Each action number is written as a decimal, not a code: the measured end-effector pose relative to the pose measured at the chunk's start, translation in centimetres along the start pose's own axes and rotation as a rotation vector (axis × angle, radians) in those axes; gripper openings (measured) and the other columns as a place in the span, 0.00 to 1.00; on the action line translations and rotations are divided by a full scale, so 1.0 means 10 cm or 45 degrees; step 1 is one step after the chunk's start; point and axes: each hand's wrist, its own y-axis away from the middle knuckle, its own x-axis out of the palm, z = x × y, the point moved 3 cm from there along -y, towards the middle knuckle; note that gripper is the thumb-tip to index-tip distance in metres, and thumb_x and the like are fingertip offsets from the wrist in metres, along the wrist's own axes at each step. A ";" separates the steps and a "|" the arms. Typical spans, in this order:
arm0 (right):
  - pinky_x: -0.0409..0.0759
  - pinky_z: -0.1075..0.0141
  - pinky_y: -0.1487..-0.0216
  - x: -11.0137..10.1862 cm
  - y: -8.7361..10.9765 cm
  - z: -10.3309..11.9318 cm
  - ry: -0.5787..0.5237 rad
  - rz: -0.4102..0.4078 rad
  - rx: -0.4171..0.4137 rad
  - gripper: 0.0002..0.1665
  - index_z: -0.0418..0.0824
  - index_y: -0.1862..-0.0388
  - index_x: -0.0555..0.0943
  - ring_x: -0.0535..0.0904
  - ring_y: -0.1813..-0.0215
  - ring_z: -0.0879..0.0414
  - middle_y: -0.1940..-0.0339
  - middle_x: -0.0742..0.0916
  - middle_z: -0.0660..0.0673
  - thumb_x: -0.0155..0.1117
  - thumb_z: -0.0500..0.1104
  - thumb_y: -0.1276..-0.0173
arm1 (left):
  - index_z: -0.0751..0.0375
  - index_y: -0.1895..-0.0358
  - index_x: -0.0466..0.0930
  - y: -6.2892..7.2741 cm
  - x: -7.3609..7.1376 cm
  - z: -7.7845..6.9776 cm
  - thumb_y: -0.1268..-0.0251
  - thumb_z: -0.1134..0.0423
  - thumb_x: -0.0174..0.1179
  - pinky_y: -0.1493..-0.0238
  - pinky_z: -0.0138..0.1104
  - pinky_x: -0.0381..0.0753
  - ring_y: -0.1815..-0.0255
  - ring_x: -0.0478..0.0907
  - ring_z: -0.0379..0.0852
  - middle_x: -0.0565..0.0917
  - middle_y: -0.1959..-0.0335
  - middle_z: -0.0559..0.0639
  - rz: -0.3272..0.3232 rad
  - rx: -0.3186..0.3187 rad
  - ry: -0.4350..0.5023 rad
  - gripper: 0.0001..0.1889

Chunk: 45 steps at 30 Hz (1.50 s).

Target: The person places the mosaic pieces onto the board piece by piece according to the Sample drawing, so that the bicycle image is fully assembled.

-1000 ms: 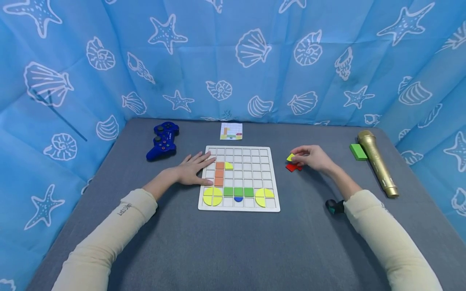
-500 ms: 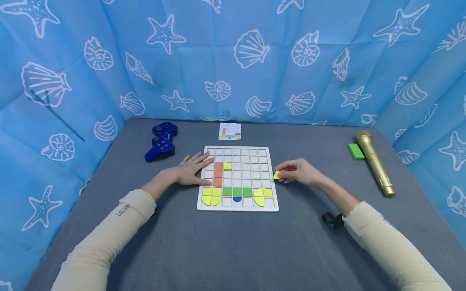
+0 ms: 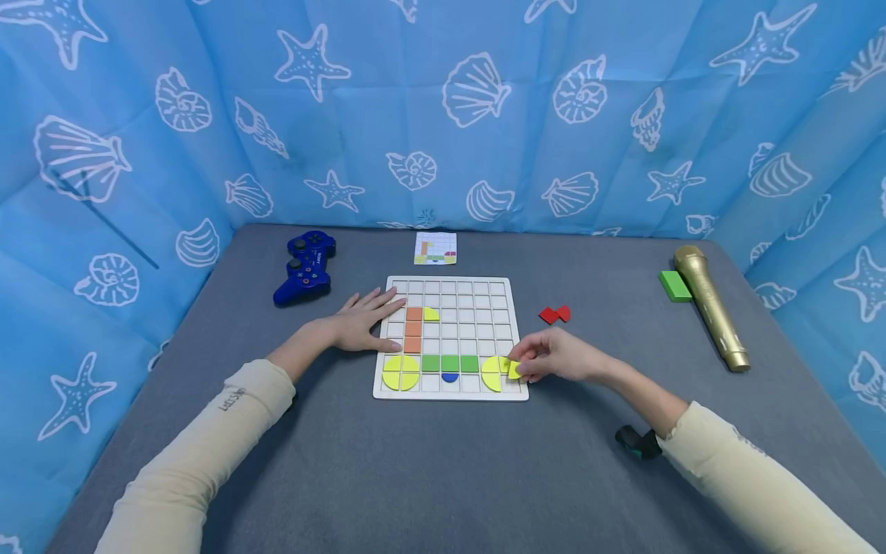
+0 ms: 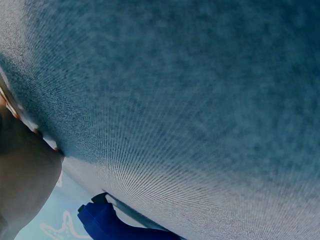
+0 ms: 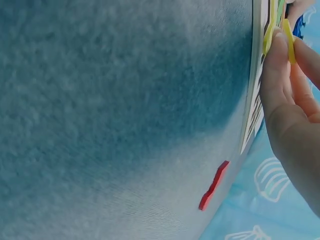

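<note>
A white grid board (image 3: 477,304) lies on the grey table with flat coloured pieces in its cells. My left hand (image 3: 361,323) rests on the board's left edge, fingers spread. At the lower right corner my right hand (image 3: 557,355) pinches a yellow quarter-circle piece (image 3: 514,370) between thumb and fingers, close over the board. Beside it sit yellow quarter-circle pieces (image 3: 491,375). Orange squares (image 3: 413,329), green squares (image 3: 450,363), a blue half-circle (image 3: 450,377) and a yellow circle of quarters (image 3: 401,372) fill other cells. The right wrist view shows the pinched yellow piece (image 5: 289,42) edge-on.
Two red pieces (image 3: 556,314) lie right of the board. A small printed pattern card (image 3: 435,248) lies behind it. A blue game controller (image 3: 304,268) is at the left; a green block (image 3: 674,286) and a gold microphone (image 3: 711,308) are at the right. A shell-patterned curtain surrounds the table.
My right hand has carried the yellow piece from beside the red pieces leftward and nearer, to the board's lower right corner. The left hand has stayed on the board.
</note>
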 end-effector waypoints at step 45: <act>0.81 0.59 0.57 0.14 0.11 0.07 0.026 -0.061 0.160 0.19 0.30 0.46 0.79 0.81 0.61 0.50 0.61 0.85 0.41 0.60 0.42 0.29 | 0.41 0.23 0.37 -0.02 0.00 0.01 0.45 0.25 0.49 0.32 0.54 0.26 0.25 0.27 0.51 0.34 0.23 0.46 0.006 -0.006 0.019 0.52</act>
